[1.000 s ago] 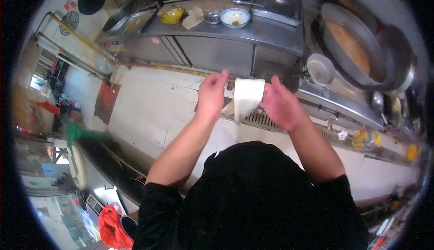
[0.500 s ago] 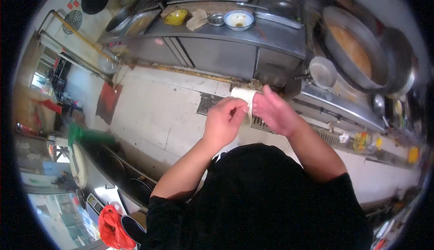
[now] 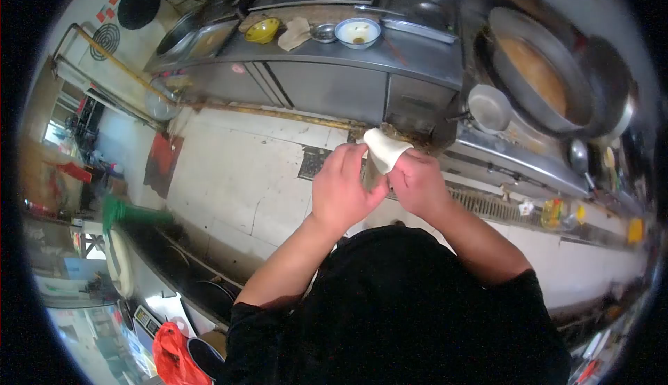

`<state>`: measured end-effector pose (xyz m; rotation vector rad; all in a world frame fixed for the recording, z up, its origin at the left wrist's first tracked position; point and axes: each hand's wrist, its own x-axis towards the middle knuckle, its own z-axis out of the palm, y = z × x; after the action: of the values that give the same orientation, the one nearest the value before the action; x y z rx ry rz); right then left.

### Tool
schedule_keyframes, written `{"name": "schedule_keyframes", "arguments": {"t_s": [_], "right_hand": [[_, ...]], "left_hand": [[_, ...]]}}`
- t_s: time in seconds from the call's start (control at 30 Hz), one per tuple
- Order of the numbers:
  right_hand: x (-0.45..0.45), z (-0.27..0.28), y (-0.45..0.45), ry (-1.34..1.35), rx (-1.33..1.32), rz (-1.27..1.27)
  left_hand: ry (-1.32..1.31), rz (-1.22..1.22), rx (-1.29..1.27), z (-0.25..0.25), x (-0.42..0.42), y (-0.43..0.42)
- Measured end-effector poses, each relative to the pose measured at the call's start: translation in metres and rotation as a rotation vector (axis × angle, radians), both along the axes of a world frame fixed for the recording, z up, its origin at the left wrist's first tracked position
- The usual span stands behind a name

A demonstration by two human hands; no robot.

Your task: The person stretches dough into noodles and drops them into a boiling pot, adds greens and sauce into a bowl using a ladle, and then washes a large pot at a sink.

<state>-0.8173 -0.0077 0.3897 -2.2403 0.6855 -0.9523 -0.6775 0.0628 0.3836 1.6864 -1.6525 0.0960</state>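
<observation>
A thin, pale sheet of dough (image 3: 383, 150) is held up in front of my chest, folded over at the top and drooping between my hands. My left hand (image 3: 344, 186) has its fingertips at the sheet's left edge, with the thumb pointing toward the other hand. On the other side, my right hand (image 3: 421, 184) curls its fingers around the lower right part of the sheet. The fingers partly hide the dough's lower portion.
Ahead, a steel counter (image 3: 417, 52) bears a yellow bowl (image 3: 262, 30), a cloth (image 3: 295, 35), a small metal bowl (image 3: 323, 33) and a white bowl (image 3: 358, 34). Lit burners stand behind. At right are a large pan of brown liquid (image 3: 536, 72) and a saucepan (image 3: 490, 108).
My right hand has turned from flat and outstretched to curled around the dough. The sheet now stands higher and tilts to the right. My left hand's fingers have straightened upward.
</observation>
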Motion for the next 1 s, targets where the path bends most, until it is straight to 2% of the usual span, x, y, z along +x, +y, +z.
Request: {"name": "schedule_keyframes", "arguments": {"t_s": [0.1, 0.17, 0.27, 0.3, 0.33, 0.4, 0.43, 0.5, 0.53, 0.57, 0.6, 0.67, 0.73, 0.77, 0.83, 0.87, 0.93, 0.97, 1.0], "right_hand": [[-0.003, -0.005, 0.002, 0.084, 0.028, -0.023], [-0.001, -0.015, 0.003, 0.059, -0.155, -0.059], [-0.009, -0.020, -0.002, 0.122, -0.256, -0.125], [-0.014, -0.020, -0.004, 0.124, -0.255, -0.129], [-0.022, -0.020, -0.007, 0.068, -0.027, -0.128], [-0.037, -0.008, -0.016, 0.016, 0.420, -0.139], [-0.047, -0.012, -0.022, 0.016, 0.421, -0.143], [-0.074, -0.034, -0.036, -0.641, 1.216, 0.122], [-0.090, -0.051, -0.043, -0.641, 1.215, 0.119], [-0.109, -0.073, -0.051, -0.766, 1.365, 0.309], [-0.130, -0.100, -0.058, -0.888, 1.506, 0.505], [-0.178, -0.175, -0.056, -0.720, 1.378, -0.242], [-0.200, -0.197, -0.045, -0.871, 1.690, -0.618], [-0.218, -0.214, -0.042, -0.860, 1.695, -0.613], [-0.250, -0.246, -0.042, -1.015, 1.815, -0.706], [-0.253, -0.256, -0.044, -1.013, 1.816, -0.707], [-0.259, -0.269, -0.042, -1.028, 1.836, -0.602], [-0.257, -0.271, -0.040, -1.030, 1.835, -0.605], [-0.247, -0.268, -0.039, -0.932, 1.777, -0.487]], "left_hand": [[-0.026, -0.010, 0.081, 0.006, -0.011, 0.001], [-0.034, 0.001, 0.053, -0.003, -0.012, -0.005], [-0.092, -0.025, 0.031, -0.001, -0.008, -0.008], [-0.145, -0.053, 0.034, 0.001, -0.003, -0.009], [-0.145, -0.057, 0.035, -0.001, 0.004, -0.010], [0.408, -0.106, 0.391, -0.011, 0.025, -0.014], [0.408, -0.110, 0.393, -0.014, 0.037, -0.015], [1.826, -0.431, 0.471, -0.016, 0.066, -0.016], [1.978, -0.495, 0.466, -0.014, 0.081, -0.015], [2.131, -0.560, 0.458, -0.010, 0.095, -0.013], [2.121, -0.543, 0.326, -0.003, 0.105, -0.012], [2.034, -0.493, 0.064, 0.018, 0.121, -0.010], [1.869, -0.383, -0.187, 0.042, 0.144, -0.009], [1.779, -0.304, -0.299, 0.054, 0.157, -0.008], [1.652, -0.233, -0.497, 0.082, 0.172, -0.001], [1.653, -0.231, -0.498, 0.098, 0.168, 0.001], [1.479, -0.263, -0.575, 0.127, 0.154, 0.001], [1.481, -0.265, -0.572, 0.137, 0.145, 0.002], [1.487, -0.448, -0.508, 0.144, 0.134, 0.005]]}}
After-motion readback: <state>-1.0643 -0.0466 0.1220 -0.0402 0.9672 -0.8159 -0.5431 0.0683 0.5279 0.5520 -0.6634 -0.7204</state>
